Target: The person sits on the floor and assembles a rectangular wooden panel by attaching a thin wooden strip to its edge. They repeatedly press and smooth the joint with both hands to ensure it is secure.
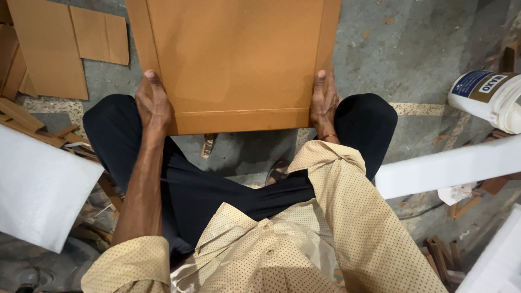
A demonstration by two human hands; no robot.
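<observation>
Orange-brown wood makes up the framed panel (233,59), which stands in front of the seated person's knees above the concrete floor (412,59). The left hand (153,103) clamps the panel's lower left edge, thumb lying up along the frame, the bare forearm stretched straight forward over the left knee. The right hand (324,100) grips the lower right edge the same way, fingers wrapped behind, its arm bent in a dotted cream sleeve (347,206). A white bucket (488,97) lies to the right.
</observation>
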